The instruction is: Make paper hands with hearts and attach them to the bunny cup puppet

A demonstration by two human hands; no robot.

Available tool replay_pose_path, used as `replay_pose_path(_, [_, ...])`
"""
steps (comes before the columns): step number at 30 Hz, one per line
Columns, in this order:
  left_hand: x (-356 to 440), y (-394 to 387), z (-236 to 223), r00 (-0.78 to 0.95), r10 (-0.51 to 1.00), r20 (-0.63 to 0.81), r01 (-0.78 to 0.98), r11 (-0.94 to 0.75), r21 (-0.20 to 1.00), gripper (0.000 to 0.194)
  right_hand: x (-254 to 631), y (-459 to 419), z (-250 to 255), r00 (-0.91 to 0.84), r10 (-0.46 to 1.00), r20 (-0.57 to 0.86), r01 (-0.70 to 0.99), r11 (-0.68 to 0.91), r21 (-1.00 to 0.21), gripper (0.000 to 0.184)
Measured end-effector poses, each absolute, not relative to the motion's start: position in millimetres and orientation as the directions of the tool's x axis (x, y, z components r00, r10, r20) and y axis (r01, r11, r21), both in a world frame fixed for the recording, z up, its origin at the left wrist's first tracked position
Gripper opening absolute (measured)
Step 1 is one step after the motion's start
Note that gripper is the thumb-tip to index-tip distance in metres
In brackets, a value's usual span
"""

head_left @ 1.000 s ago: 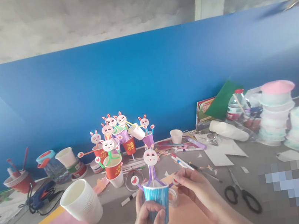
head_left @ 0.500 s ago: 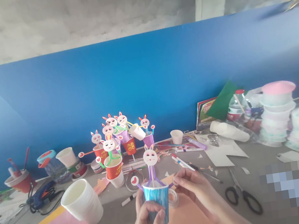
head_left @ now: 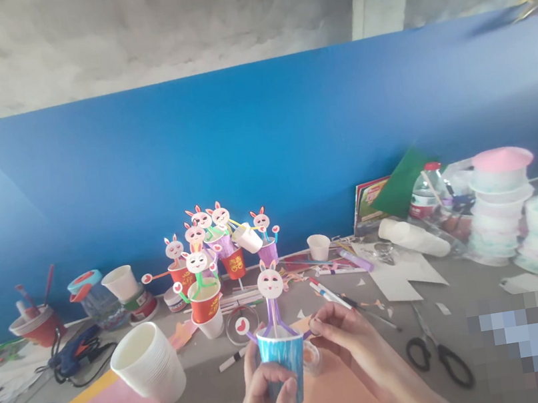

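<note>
My left hand [head_left: 266,400] is wrapped round a blue paper cup [head_left: 282,356] held just above the table. A white bunny face [head_left: 269,282] stands up out of the cup on a stick, with purple pipe-cleaner arms. The left arm ends in a red heart tag [head_left: 240,325]. My right hand [head_left: 350,341] pinches the tip of the right arm, beside the cup's rim. An orange paper sheet [head_left: 336,397] lies under both hands.
Several finished bunny cups [head_left: 208,264] stand at the back centre. A stack of white cups [head_left: 146,362] lies at left, a glue gun [head_left: 71,349] further left. Black scissors [head_left: 438,354], markers [head_left: 328,292] and paper scraps lie at right, with stacked bowls [head_left: 502,204] beyond.
My right hand's fingers have shifted slightly at the tip of the pipe-cleaner arm. The cup and left hand stay in place.
</note>
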State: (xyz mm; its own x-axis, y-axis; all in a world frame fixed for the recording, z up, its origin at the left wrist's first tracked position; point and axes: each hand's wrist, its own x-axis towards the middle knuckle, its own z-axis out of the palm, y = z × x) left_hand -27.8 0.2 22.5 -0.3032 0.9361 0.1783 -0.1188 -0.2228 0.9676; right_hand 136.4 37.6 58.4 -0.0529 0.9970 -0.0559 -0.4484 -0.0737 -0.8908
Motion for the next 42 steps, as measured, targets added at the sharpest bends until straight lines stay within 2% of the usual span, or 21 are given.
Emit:
replay_pose_path(8, [-27.8,-0.1,23.4,-0.304,0.929,0.21,-0.109,-0.253,0.961,0.041,130.8,36.3,52.2,0.06,0.997,-0.049,-0.459,-0.016,-0.888,0.034])
replay_pose_path(12, [-28.4,0.5,22.6,-0.283,0.94,0.192,-0.121,-0.234,0.965,0.039,129.0,35.2,48.9,0.126,0.991,-0.044,-0.405,0.011,-0.914,0.039])
replay_pose_path(20, [-24.0,1.6,21.5,-0.334,0.923,0.192,-0.124,-0.245,0.962,0.046,127.3,34.7,48.8,0.157,0.988,0.006,-0.354,0.062,-0.933,0.042])
replay_pose_path(28, [-24.4,1.7,20.4,-0.332,0.92,0.208,-0.101,-0.254,0.962,0.046,126.2,34.7,45.8,0.031,1.0,0.002,-0.355,0.013,-0.935,0.034])
replay_pose_path(37, [-21.3,2.9,11.8,-0.273,0.885,0.377,-0.063,-0.408,0.911,0.039,128.1,34.3,46.3,0.075,0.997,0.005,-0.367,0.032,-0.93,0.037])
replay_pose_path(42, [-23.3,2.3,14.8,-0.292,0.881,0.373,-0.054,-0.405,0.913,0.038,125.6,29.1,57.9,0.044,0.998,-0.039,-0.404,-0.018,-0.915,0.036])
